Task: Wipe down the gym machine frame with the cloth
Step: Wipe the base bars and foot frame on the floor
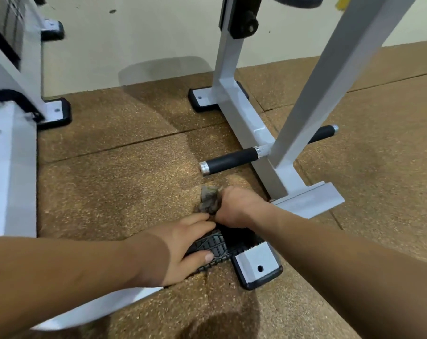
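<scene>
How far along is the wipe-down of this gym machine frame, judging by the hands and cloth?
Done: no wiped patch can be told apart. In hand: the right hand grips the bunched grey cloth low by the black ribbed footplate, where the left hand rests flat. Left: the base beam and slanted post, which the cloth is not touching.

Your cloth (208,200) is a crumpled grey rag, bunched in the curled fingers of your right hand (234,207), low over the floor near the base rail's near end. The gym machine frame (243,123) is pale grey square tube: a floor rail with an upright and a slanted post rising from it.
</scene>
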### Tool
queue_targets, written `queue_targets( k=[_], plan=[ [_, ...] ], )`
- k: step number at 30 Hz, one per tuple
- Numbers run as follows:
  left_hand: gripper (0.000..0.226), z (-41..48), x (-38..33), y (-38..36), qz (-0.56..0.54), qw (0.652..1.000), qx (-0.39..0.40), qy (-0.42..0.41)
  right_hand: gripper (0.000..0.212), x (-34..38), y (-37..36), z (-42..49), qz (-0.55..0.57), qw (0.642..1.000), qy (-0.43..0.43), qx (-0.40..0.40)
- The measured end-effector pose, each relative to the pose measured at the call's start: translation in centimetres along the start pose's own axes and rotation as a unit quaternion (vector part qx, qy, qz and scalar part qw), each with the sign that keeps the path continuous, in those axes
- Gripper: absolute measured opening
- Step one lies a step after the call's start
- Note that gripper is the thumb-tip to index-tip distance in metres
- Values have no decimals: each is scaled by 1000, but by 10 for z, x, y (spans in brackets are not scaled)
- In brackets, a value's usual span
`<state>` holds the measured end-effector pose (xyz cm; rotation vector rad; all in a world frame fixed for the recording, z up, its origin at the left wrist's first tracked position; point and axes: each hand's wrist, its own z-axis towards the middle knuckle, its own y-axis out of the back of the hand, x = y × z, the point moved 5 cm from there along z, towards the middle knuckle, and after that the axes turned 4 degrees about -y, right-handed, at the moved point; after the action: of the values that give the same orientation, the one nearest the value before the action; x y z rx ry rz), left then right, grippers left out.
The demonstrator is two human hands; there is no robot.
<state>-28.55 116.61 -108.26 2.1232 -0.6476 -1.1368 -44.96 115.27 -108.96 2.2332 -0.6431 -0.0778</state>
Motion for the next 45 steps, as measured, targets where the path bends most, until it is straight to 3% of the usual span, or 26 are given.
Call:
queue_targets(
  k=[2, 4, 8, 10, 12, 14, 16, 19, 23, 27, 29, 31, 33, 35, 41, 43, 45],
  plan=[
    [69, -1, 0, 2, 5, 1000, 7, 0, 14, 1, -3, -1, 43, 998, 28, 32],
    [69, 1, -3, 3, 16, 1000, 11, -6, 13, -3, 1, 2, 27, 999, 33, 28],
    [69, 4, -7, 6, 34, 999, 18, -2, 15, -23, 27, 7, -76, 989, -12, -123],
    [69, 0, -7, 5, 42, 999, 19, 0, 21, -29, 28, 6, -86, 985, -24, -149],
    [69, -1, -7, 5, 47, 999, 25, 2, 14, -34, 25, 8, -18, 991, -6, -134],
    [69, -1, -8, 7, 56, 998, 28, 0, 16, -37, 26, 3, 143, 981, 36, -125],
    [67, -1, -10, 11, 54, 998, 20, -3, 20, -41, 30, -18, 250, 947, 68, -188],
    [62, -1, -13, 12, 30, 1000, -7, 4, 27, -57, 21, -74, 263, 911, 88, -304],
    [62, -1, -26, 4, 29, 999, -38, 10, 28, -109, -17, -123, 281, 899, 2, -337],
    [68, 1, -42, -15, 116, 992, 32, -29, 24, -148, -56, -120, 385, 853, -135, -327],
    [67, 0, -45, -18, 149, 986, 62, -41, 26, -143, -69, -114, 388, 860, -130, -304],
    [65, 1, -44, -18, 163, 983, 68, -46, 34, -125, -86, -113, 376, 890, -84, -245],
    [65, 0, -44, -17, 172, 981, 74, -43, 50, -102, -111, -110, 231, 947, -9, -222],
    [66, 1, -44, -15, 174, 981, 77, -42, 68, -97, -139, -102, 86, 973, 40, -210],
    [66, 0, -43, -17, 165, 983, 74, -44, 42, -135, -106, -69, 89, 966, -76, -232],
    [65, 0, -42, -17, 162, 983, 75, -46, 39, -116, -110, -78, 52, 972, -43, -227],
    [66, 0, -41, -17, 154, 984, 77, -42, 38, -95, -123, -94, 20, 975, 45, -217]
  ],
)
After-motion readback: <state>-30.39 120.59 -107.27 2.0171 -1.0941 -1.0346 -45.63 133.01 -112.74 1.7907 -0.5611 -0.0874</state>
